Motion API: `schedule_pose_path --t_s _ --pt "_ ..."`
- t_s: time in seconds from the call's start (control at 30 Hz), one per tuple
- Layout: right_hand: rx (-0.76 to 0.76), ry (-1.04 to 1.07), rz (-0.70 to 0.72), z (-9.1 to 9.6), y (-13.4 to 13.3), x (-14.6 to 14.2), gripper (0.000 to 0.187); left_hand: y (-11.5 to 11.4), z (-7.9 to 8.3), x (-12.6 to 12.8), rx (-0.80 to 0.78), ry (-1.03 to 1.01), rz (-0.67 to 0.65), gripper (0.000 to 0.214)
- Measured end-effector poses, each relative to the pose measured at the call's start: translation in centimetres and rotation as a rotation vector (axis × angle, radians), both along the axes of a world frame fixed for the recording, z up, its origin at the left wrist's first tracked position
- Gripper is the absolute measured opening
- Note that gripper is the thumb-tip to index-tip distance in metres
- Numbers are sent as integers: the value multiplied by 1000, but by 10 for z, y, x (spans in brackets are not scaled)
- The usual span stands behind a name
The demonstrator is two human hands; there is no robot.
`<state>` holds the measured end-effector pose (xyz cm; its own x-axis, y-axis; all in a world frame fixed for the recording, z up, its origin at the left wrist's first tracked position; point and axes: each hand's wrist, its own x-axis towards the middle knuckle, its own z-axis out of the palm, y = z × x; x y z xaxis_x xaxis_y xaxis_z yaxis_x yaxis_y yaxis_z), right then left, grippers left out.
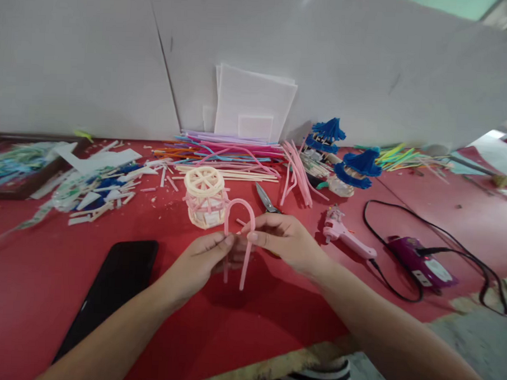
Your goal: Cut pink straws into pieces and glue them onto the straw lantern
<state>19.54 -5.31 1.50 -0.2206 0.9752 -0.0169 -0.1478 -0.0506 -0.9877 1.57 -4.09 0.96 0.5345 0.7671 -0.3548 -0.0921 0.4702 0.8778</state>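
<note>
A pink pipe cleaner, bent into an upside-down U, is held up over the front of the table. My left hand pinches its left leg between thumb and fingers. Its right leg is pinched by my right hand. Just behind them stands a small round model with a cream spoked wheel top, pink bands and a white inside. Scissors lie behind my right hand, their handles mostly hidden by it.
Bundles of coloured pipe cleaners lie along the wall. Two blue-roofed models stand back right. A pink glue gun is corded to a purple power strip. A black phone and scraps lie left.
</note>
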Motion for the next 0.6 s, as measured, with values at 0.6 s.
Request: schedule_pose_path --t_s 0.6 --pt "361 -571 -55 3 -2 16 19 -4 -6 -5 127 148 -70 39"
